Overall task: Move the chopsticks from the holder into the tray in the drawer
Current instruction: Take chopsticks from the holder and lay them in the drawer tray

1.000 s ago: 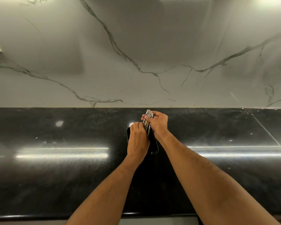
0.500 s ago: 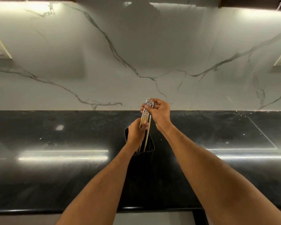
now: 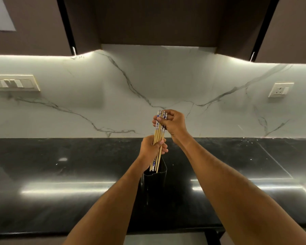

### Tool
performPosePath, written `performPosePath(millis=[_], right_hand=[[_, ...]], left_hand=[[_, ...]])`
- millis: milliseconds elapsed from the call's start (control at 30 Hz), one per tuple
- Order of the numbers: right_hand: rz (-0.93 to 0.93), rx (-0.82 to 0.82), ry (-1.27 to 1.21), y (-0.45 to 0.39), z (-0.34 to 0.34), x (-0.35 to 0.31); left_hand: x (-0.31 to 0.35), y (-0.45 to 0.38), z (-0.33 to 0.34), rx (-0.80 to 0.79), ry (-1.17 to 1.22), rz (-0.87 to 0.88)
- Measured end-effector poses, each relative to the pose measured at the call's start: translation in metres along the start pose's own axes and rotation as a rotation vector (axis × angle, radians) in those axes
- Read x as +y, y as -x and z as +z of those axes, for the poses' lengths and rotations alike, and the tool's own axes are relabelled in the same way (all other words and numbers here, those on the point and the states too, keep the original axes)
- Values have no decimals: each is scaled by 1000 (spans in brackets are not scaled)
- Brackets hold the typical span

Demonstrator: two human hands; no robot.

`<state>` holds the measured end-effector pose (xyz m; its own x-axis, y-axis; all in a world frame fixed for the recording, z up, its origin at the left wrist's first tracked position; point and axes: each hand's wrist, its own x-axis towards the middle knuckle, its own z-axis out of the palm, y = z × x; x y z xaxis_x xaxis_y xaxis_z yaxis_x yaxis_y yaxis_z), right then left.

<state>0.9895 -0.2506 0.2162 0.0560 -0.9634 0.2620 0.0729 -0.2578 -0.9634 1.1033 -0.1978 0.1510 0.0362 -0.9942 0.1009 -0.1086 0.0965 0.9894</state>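
A bundle of several wooden chopsticks (image 3: 159, 134) with blue-and-white patterned tops stands almost upright above a black rectangular holder (image 3: 155, 175) on the dark countertop. My right hand (image 3: 173, 123) grips the patterned tops. My left hand (image 3: 151, 148) is wrapped around the shafts lower down, just above the holder's mouth. The chopstick tips hang at the holder's rim, some still inside it. No drawer or tray is in view.
The glossy black countertop (image 3: 60, 174) runs the full width, with a white marble backsplash (image 3: 78, 103) behind. A switch panel (image 3: 14, 83) is on the left wall, a socket (image 3: 280, 90) on the right. Dark upper cabinets (image 3: 157, 20) hang overhead.
Both hands have risen, drawing the chopsticks up out of the holder. My left hand has left the holder's rim and closed on the shafts. The camera has tilted up.
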Motion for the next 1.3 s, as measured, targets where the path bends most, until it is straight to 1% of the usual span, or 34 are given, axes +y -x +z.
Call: performPosePath(millis=[233,333,467,600,767,867,933,1000,1100,1200,1300], right_hand=[[31,34,189,22,3,-32],[25,20,241,29,5,-41],[-7,7,245,39,10,-49],[-45,81,183,42,14,-65],[-148,178,119,43,14,-98],[-264,226,56,43,8,-120],[-354,293,47,42,2,-133],[-402,345,51,44,-4,-140],[-348,291,17,57,-8,-128],[-174,207,-37,81,-5,-93],[-21,180,-47,104,3,-53]], left_hand=[[15,36,-14,-11,-20,2],[16,48,-18,-36,-10,4],[17,59,-24,-54,6,-4],[15,69,-31,-64,11,-18],[13,74,-40,-51,20,-28],[12,75,-46,-18,30,-56],[11,76,-49,25,73,-90],[13,75,-51,80,159,-116],[23,69,-49,137,368,-154],[37,59,-45,174,612,-180],[47,49,-38,249,694,-150]])
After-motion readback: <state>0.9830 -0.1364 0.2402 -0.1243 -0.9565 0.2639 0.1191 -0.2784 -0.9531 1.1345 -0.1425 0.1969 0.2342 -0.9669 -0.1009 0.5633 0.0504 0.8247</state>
